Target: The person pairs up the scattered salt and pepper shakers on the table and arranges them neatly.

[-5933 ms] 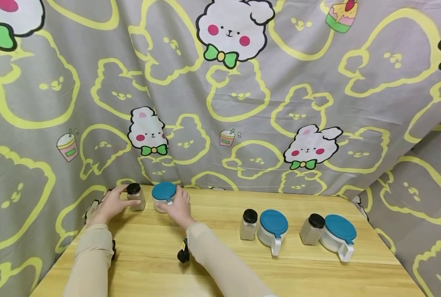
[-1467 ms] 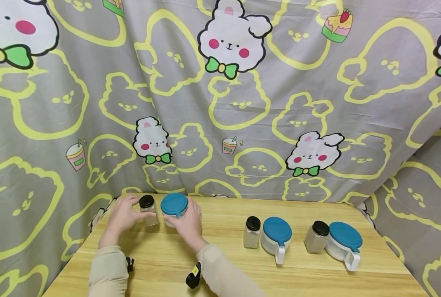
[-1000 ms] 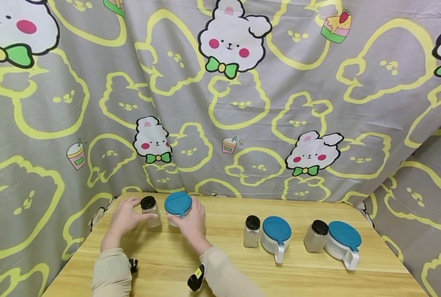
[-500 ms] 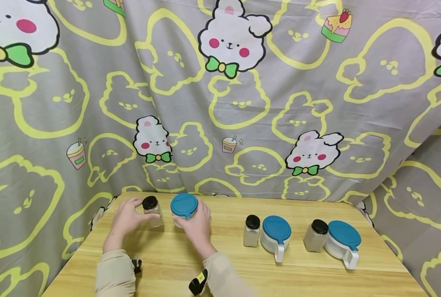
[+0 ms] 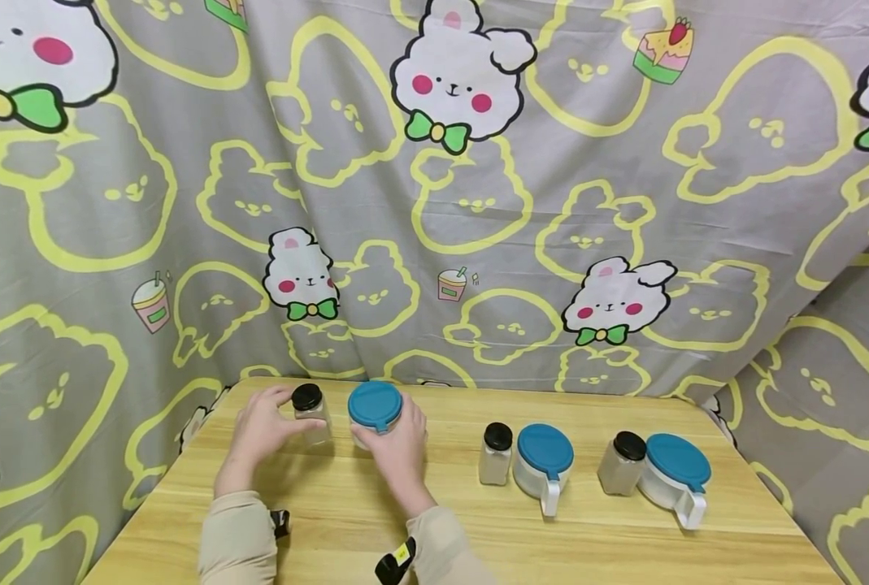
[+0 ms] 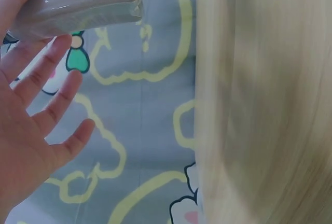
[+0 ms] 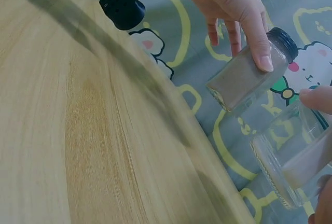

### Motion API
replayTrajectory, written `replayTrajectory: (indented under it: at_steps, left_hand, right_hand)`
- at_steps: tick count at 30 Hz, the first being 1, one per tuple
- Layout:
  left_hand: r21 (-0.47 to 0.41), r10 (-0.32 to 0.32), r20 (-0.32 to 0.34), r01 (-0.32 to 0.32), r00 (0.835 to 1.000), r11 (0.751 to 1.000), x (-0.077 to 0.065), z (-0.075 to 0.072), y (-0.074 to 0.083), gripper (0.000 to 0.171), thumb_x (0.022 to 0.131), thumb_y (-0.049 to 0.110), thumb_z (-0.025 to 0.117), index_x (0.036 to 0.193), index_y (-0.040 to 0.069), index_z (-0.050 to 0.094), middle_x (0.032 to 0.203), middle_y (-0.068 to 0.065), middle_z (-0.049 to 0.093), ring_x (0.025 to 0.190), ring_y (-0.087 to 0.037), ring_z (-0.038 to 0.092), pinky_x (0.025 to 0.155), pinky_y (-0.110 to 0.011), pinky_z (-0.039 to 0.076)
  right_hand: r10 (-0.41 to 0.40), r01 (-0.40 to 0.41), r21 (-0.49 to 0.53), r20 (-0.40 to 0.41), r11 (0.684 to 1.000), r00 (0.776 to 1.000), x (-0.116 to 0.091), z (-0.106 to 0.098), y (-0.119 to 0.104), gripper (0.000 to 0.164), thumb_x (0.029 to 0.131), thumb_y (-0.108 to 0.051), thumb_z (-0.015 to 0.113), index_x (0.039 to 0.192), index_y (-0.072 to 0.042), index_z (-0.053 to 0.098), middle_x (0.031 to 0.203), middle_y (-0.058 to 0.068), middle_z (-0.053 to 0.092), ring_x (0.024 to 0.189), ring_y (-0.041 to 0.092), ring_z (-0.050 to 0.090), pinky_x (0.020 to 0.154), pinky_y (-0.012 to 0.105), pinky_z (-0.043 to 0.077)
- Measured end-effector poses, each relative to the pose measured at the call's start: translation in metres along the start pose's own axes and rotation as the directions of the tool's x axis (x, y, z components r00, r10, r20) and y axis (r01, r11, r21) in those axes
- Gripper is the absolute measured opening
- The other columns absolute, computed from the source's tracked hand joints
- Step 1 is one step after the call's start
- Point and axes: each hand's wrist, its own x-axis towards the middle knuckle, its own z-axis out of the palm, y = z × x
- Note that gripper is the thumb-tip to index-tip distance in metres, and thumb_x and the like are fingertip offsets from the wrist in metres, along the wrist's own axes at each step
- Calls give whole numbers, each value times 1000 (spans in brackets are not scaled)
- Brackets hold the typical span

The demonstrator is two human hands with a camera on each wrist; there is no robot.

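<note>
My left hand [image 5: 262, 429] grips a small clear spice jar [image 5: 317, 429] with a black lid, thumb in front and fingers behind. Brownish-grey contents show through that jar [image 7: 241, 81] in the right wrist view. To its right, my right hand [image 5: 402, 447] holds a clear seasoning pot with a blue lid [image 5: 375, 404], thumb and fingers on its sides. Pale contents lie inside the pot [image 7: 280, 151]. Both wrist views show the containers against the curtain, with their bases off the table. In the left wrist view, several left-hand fingers [image 6: 54, 107] spread below the spice jar [image 6: 83, 1].
On the wooden table [image 5: 332, 520], a black-lidded jar [image 5: 495, 463] stands beside a blue-lidded pot [image 5: 544, 455] with a white handle. A similar jar [image 5: 620, 467] and pot [image 5: 675, 467] stand farther right. A patterned curtain [image 5: 478, 244] hangs behind.
Both hands have moved to the right with the spice jar and the seasoning pot, still side by side. The two pairs on the right have stayed in place.
</note>
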Motion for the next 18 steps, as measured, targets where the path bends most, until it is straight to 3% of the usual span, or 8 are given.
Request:
replayTrajectory:
  at_steps: [8,18]
  left_hand:
    - [18,32,1,-32,999,999,-2,8,13,94,66,61,81,128,-6,59,135,-25,55,127,-46,43,104,-66,29]
    - [18,72,-29,-71,997,997,-1,19,19,84,64,56,84,124,0,64,129,-19,61,121,-41,50,99,-64,34]
  right_hand:
    - [13,-13,7,-37,1000,999,-3,-9,3,91,57,-44,91,132,-7,53,127,13,58,121,31,52,99,54,45]
    - [64,-65,-22,-74,998,995,-6,-19,11,90,57,-50,90,131,-13,53,125,8,60,118,28,53,97,53,46]
